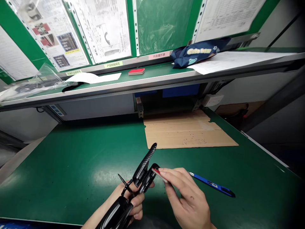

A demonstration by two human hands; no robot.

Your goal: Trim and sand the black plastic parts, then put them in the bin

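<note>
Glossy black plastic parts [143, 168], joined by thin black stems, are held above the green table. My left hand [137, 202] has its fingers wrapped round them from below. Between the thumb and fingers of my right hand [186, 197] is a small red and grey pad [159, 174]. The pad's tip touches or nearly touches the upper end of one black part. Just beyond my right hand, a blue cutter knife [213, 184] lies on the table.
A flat cardboard sheet [186, 133] lies on the green table [95, 152]. The raised shelf [107, 84] behind carries a red pad block [136, 71], a dark blue cloth pouch [199, 52], papers [238, 60] and a clear plastic bag [35, 84].
</note>
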